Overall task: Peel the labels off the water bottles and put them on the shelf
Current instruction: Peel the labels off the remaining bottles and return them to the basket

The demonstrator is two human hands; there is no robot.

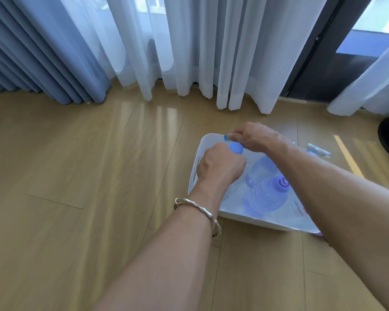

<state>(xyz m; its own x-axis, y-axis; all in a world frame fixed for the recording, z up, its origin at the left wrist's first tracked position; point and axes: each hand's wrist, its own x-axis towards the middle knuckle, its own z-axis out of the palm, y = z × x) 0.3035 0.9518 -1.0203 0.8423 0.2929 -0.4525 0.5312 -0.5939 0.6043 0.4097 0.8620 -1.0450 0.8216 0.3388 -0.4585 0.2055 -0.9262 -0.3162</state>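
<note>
My left hand (pixel 220 164) was closed in a fist around the neck of a clear plastic water bottle with a rounded blue cap (pixel 236 148), holding it above the far left corner of the white plastic basket (pixel 206 143). Only the cap showed past my knuckles. My right hand (pixel 254 136), just beyond it, pinched a small blue scrap of label (pixel 225 137) between thumb and fingertips, the other fingers curled in. Two more clear bottles lay in the basket: one with a purple cap (pixel 265 197), one behind it (pixel 262 167). The basket sat on the pale wooden floor (pixel 99 176), and a crumpled bit of clear film (pixel 319 150) (peeled labels, I think) lay beside its far right side.
</note>
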